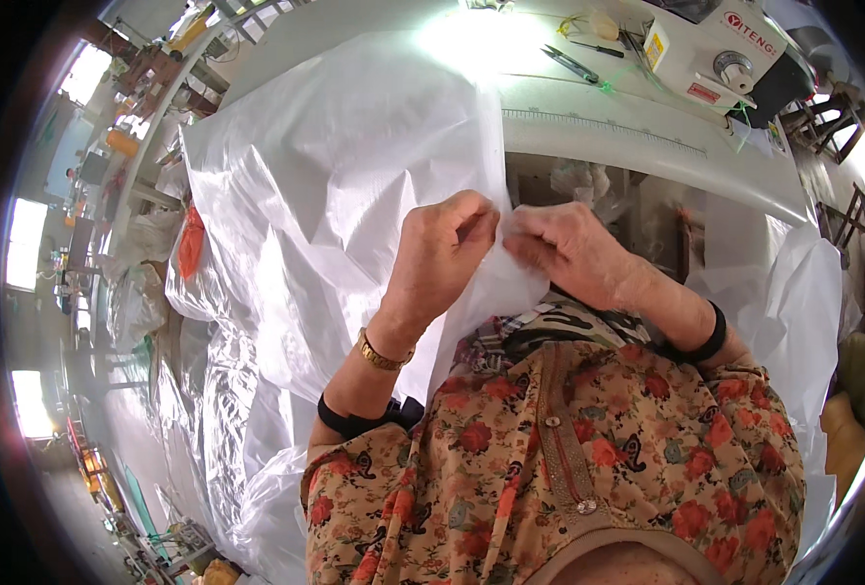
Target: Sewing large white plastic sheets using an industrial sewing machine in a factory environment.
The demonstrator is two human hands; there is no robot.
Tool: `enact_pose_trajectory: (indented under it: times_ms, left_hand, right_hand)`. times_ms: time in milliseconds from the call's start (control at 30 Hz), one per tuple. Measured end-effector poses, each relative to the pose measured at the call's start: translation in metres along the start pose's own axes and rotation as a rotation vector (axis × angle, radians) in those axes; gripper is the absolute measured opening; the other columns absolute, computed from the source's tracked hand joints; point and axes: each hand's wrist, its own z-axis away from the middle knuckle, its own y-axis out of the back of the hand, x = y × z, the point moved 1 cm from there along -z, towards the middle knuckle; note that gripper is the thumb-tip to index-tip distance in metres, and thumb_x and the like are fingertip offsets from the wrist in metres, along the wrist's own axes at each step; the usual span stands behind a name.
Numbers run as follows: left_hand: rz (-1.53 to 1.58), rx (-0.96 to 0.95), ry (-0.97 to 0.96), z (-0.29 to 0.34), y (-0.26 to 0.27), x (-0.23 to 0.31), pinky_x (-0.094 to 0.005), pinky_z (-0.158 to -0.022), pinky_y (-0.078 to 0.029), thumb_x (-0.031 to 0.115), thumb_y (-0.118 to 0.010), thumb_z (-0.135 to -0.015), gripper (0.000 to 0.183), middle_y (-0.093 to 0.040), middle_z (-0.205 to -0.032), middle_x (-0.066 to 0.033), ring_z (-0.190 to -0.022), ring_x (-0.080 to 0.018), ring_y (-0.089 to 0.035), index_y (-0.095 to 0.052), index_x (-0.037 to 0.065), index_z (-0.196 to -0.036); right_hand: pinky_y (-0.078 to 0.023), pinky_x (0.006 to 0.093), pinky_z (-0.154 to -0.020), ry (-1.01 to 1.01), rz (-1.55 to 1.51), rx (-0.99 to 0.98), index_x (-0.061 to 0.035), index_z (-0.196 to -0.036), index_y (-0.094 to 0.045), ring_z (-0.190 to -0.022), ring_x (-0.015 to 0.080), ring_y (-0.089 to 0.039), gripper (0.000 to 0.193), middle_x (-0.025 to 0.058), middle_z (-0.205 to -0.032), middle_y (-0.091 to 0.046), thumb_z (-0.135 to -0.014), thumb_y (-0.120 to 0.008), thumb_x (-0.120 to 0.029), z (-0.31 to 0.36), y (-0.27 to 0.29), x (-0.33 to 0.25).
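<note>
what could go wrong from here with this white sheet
The white sheet could slide off the white table, since much of it hangs past the edge. Its wrinkles might set into creases. The gold wristband, close over the sheet, could snag it.

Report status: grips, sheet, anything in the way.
Left grip pinching edge of white sheet. Right grip alongside, fingers blurred, hold unclear. Sheet creased, draped over table. Nothing seen blocking; sewing machine apart, upper right.

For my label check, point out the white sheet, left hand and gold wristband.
White sheet (354, 136): head view, its spread upper part.
Left hand (432, 248): head view, back of hand.
Gold wristband (382, 357): head view, its visible middle.
</note>
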Motion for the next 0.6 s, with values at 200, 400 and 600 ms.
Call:
enact_pose_trajectory:
  times_ms: [200, 400, 600]
  left_hand:
    - [-0.021, -0.022, 0.105, 0.0, 0.009, -0.002, -0.0273, -0.052, -0.037, 0.0, -0.055, -0.087, 0.004, -0.048, -0.064, -0.0092, -0.058, -0.0113, -0.039, -0.054, -0.002, -0.084]
    - [0.189, -0.019, 0.25, 0.003, 0.022, -0.011, -0.0235, -0.049, -0.027, 0.007, -0.058, -0.092, 0.018, -0.038, -0.063, 0.0047, -0.06, -0.0037, -0.03, -0.051, -0.001, -0.078]
    - [-0.212, -0.031, 0.064, -0.012, 0.067, 0.012, -0.0226, -0.047, -0.025, 0.003, -0.063, -0.088, 0.018, -0.038, -0.058, 0.005, -0.055, -0.0026, -0.03, -0.051, -0.002, -0.075]
  right_hand:
    - [-0.046, 0.0446, -0.061, 0.124, 0.042, -0.213, -0.0023, -0.085, -0.056, -0.069, 0.0391, -0.06, 0.016, 0.0186, -0.071, -0.059, -0.089, -0.059, -0.018, -0.002, -0.023, -0.012]
    - [-0.051, 0.0411, -0.062, 0.469, 0.24, -0.165, 0.0011, -0.085, -0.054, -0.07, 0.0318, -0.064, 0.018, 0.0142, -0.076, -0.06, -0.089, -0.06, -0.016, -0.008, -0.046, -0.017]
    - [-0.047, 0.0293, -0.065, -0.119, -0.614, 0.292, -0.0024, -0.089, -0.053, -0.067, 0.0171, -0.054, 0.014, 0.01, -0.077, -0.056, -0.091, -0.061, -0.014, -0.016, -0.058, 0.027]
